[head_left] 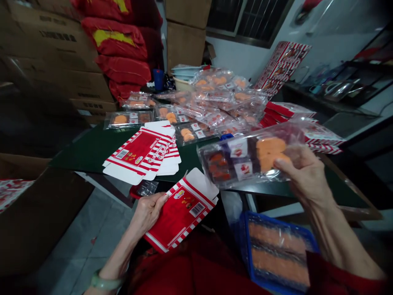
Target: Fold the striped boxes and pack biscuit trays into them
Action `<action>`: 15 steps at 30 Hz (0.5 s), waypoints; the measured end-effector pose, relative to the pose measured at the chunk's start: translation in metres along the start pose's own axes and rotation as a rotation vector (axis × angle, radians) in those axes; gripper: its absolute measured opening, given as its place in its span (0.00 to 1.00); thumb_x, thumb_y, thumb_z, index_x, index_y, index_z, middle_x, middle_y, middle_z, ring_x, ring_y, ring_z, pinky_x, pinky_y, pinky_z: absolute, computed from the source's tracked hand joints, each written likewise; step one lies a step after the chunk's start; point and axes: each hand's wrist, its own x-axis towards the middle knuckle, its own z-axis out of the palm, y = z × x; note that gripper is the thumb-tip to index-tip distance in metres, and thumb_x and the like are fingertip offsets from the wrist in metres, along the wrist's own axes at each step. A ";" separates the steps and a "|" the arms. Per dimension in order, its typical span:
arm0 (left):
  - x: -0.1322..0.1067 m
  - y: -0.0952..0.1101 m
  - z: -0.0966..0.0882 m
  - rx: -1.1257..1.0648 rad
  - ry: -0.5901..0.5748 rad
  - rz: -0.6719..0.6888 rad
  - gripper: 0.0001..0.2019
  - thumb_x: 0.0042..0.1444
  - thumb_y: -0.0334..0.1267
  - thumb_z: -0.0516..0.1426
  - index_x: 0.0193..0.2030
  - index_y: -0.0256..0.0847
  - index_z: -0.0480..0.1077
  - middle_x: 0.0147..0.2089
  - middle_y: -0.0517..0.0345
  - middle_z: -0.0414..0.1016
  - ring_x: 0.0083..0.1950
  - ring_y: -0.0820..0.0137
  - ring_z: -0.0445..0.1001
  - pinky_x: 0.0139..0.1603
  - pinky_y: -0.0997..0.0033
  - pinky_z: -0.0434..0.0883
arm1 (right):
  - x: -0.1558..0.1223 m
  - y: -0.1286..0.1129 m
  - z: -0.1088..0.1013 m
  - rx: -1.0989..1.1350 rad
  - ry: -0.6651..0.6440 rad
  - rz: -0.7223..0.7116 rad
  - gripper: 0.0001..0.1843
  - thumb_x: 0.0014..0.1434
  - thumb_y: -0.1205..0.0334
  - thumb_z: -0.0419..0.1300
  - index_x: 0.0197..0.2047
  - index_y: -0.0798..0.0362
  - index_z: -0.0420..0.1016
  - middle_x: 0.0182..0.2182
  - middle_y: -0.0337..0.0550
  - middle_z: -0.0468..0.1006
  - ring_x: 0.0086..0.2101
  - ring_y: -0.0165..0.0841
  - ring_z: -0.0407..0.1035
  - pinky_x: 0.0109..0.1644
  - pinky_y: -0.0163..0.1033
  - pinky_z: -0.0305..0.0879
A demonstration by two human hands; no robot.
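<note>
The left hand (150, 211) has its fingers closed on a red cardboard carton with white stripes (181, 215), held tilted before the dark green desk (86, 147). The right hand (307, 174), fingers pinched, holds a clear plastic-wrapped tray of orange pieces and white sachets (244, 157) above the desk's near edge, beside the carton's white flap.

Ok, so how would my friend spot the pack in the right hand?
Find the green table with its heap of clear packs. At its near edge, the right hand holds one pack by the end with orange pieces. It alone is gripped; its neighbours lie piled or spread on the table.
</note>
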 end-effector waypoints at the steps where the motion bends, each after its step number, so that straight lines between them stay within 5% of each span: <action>1: 0.000 0.003 0.001 0.001 -0.007 0.002 0.22 0.58 0.48 0.47 0.23 0.37 0.71 0.18 0.61 0.65 0.20 0.75 0.61 0.23 0.78 0.61 | -0.008 0.005 -0.001 -0.049 -0.017 0.007 0.19 0.39 0.56 0.71 0.33 0.50 0.69 0.28 0.38 0.73 0.26 0.30 0.68 0.33 0.38 0.67; 9: 0.001 0.003 0.005 -0.062 -0.162 0.043 0.19 0.57 0.46 0.48 0.33 0.35 0.75 0.23 0.57 0.74 0.21 0.74 0.67 0.23 0.79 0.63 | -0.011 0.029 -0.021 -0.199 -0.435 0.099 0.19 0.41 0.51 0.71 0.33 0.52 0.74 0.28 0.43 0.75 0.27 0.32 0.68 0.31 0.36 0.67; 13: -0.007 -0.003 0.007 -0.029 -0.117 0.068 0.18 0.57 0.45 0.48 0.33 0.35 0.75 0.24 0.55 0.75 0.22 0.73 0.69 0.25 0.78 0.64 | -0.006 0.027 -0.024 -0.210 -0.498 0.128 0.19 0.42 0.49 0.70 0.33 0.53 0.75 0.27 0.44 0.75 0.26 0.32 0.68 0.29 0.36 0.67; 15: -0.011 -0.003 0.008 -0.010 -0.081 0.086 0.17 0.56 0.45 0.49 0.34 0.36 0.75 0.25 0.54 0.77 0.23 0.72 0.71 0.27 0.77 0.65 | -0.006 0.023 -0.024 -0.262 -0.411 0.063 0.18 0.39 0.49 0.71 0.26 0.54 0.75 0.21 0.42 0.72 0.22 0.30 0.64 0.23 0.34 0.63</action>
